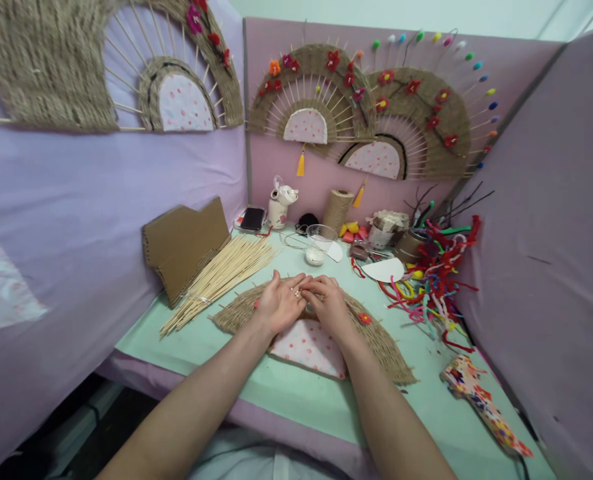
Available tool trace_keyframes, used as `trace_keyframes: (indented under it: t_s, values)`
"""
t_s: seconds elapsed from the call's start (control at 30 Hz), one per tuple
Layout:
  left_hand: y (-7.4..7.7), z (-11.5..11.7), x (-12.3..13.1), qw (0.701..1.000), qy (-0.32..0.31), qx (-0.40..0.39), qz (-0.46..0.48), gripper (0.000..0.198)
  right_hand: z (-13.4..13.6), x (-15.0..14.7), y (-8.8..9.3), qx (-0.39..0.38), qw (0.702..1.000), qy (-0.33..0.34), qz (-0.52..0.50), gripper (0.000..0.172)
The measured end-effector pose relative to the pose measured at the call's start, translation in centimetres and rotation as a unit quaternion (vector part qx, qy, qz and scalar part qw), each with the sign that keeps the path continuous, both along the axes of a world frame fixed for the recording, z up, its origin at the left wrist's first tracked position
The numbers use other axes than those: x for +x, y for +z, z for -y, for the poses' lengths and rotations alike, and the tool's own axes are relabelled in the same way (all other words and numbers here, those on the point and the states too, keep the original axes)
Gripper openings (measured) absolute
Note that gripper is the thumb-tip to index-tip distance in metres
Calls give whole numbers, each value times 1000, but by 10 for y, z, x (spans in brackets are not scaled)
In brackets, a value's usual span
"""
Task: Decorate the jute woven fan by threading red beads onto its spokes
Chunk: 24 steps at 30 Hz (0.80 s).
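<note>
My left hand (282,303) lies palm up with its fingers stretched out, and it carries several small white beads (297,292) in its palm. The fingers of my right hand (329,305) are pinched together at the edge of that palm, right by the beads; whatever is between the fingertips is hidden. Under both hands a woven twine fan (381,340) lies on the table, with a white, pink-dotted half-round fabric centre (309,347). A red flower (364,319) sits on the fan right of my right hand. Part of the fan is covered by my hands and forearms.
Bundled thin sticks (221,283) and cut cardboard (184,247) lie at left. A clear cup (321,235), a small dish of white beads (315,255) and a twine spool (337,210) stand behind. Tangled pipe cleaners (441,280) and a patterned glue gun (486,403) lie at right.
</note>
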<state>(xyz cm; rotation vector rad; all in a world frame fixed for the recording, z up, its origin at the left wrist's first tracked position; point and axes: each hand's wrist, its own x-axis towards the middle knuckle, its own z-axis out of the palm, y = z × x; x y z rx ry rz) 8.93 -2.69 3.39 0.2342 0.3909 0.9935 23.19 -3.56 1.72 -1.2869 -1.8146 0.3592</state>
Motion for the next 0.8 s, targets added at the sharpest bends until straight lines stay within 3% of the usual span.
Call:
trace_keyframes:
  t_s: [0.2, 0.37, 0.5, 0.57, 0.67, 0.8]
  values:
    - [-3, -1, 2, 1000, 5, -13, 1, 68, -2, 0, -5, 3, 998, 11, -64, 11]
    - [-4, -3, 3, 999, 18, -36, 17, 64, -3, -2, -6, 20, 991, -7, -132, 17]
    - [-3, -5, 2, 996, 59, -64, 20, 42, 0, -2, -3, 27, 977, -87, -193, 14]
    - [-4, -6, 0, 993, 78, -81, 23, 29, 1, -3, -3, 8, 974, -116, -196, 29]
    - [-5, -8, -5, 994, 59, -91, 19, 23, 2, -5, -6, -33, 983, -86, -159, 48]
    - [-6, -12, -8, 994, 54, -91, -8, 25, 5, -12, -9, -53, 994, -13, -99, 44]
